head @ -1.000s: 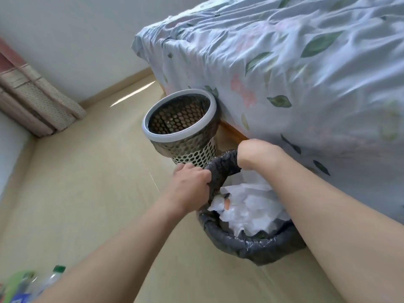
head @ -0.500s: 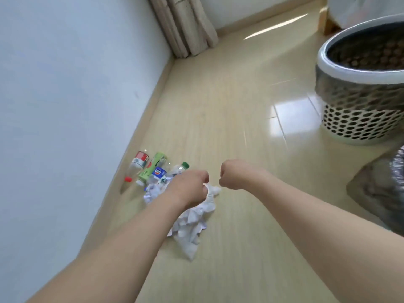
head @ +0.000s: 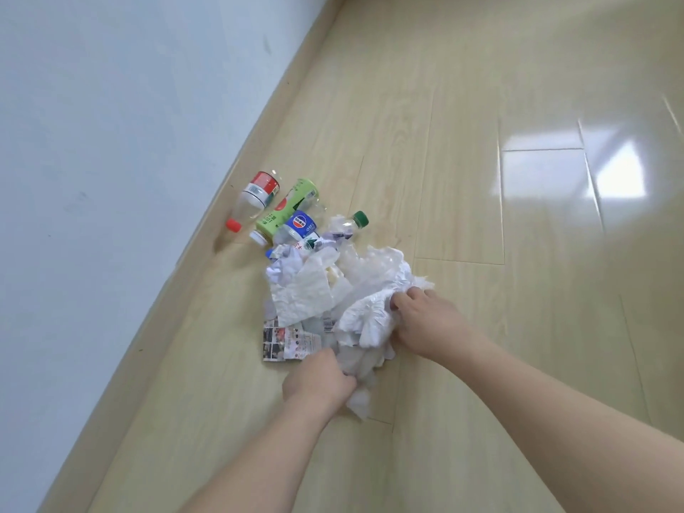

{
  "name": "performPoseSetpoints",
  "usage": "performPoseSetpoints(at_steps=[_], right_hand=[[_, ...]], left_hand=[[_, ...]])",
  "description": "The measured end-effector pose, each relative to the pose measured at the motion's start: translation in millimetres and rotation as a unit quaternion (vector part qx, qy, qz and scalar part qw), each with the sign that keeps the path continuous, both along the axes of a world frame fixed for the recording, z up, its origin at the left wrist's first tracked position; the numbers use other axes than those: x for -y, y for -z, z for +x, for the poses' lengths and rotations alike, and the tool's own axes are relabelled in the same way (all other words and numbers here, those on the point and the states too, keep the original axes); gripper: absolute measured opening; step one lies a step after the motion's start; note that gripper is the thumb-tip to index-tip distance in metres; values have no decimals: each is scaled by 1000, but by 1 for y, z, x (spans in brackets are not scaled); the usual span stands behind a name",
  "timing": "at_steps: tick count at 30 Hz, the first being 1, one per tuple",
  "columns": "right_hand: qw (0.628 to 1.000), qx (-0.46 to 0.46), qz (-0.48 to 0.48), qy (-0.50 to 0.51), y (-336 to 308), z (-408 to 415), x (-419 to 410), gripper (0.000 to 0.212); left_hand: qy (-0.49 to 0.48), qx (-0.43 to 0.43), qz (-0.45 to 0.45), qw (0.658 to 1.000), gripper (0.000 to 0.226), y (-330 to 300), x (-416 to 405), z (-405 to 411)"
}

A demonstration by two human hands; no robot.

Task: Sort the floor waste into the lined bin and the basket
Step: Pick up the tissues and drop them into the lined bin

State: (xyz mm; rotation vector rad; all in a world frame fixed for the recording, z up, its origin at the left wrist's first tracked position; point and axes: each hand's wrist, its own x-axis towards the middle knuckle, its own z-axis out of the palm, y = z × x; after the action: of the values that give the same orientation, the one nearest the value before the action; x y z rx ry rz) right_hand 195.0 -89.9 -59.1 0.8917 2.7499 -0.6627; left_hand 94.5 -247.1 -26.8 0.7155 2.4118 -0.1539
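Floor (head: 481,216): a second ago you were looking at the lined bin and the basket by the bed; neither is in view now, so your gaze has swung back to the waste by the wall (head: 92,124).
Paper heap (head: 333,290): crumpled white tissue and sheets, with a printed leaflet (head: 287,344) flat at its near edge. This is what you have come back for (the bin already held white paper a second ago, so this load likely goes the same way).
Bottles: four lie just beyond the heap, still untouched: red-label bottle (head: 257,196), green-label bottle (head: 287,209), blue-label bottle (head: 298,227) and green-capped bottle (head: 349,225), the last partly under the paper. These look like the basket's share.
Right hand (head: 425,320): fingers curled into a wad of tissue on the heap's right side.
Left hand (head: 318,375): clenched round crumpled paper at the near edge.
Next: lift both handfuls together; loose scraps may drop.
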Motion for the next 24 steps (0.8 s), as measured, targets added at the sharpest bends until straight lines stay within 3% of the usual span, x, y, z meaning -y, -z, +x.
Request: performPoseSetpoints(at_steps=[3,7,12,16,19,24], right_hand=[[999,-30,40,-11,-3,3,-9,21],[999,-37,-23,18,-8,13,-21,26],[990,-30,-102,88,-27,29,-33,35],[991,-53,-75,99,-62,41,-37,38],[988,-108,-44,102,-87,53,-45,37],[940,-251,-88,214,-134,98,-67,30]], left_hand=[[-5,20,4,1000,24,11,0,0],[-8,61,1,998,7,0,-2,-6],[-78,132,36,987,14,-33,-5,-15],[-103,140,83,981,17,-60,-9,-17],[-94,166,131,973,17,-81,-18,-7],[-64,209,255,942,15,-135,-55,26]])
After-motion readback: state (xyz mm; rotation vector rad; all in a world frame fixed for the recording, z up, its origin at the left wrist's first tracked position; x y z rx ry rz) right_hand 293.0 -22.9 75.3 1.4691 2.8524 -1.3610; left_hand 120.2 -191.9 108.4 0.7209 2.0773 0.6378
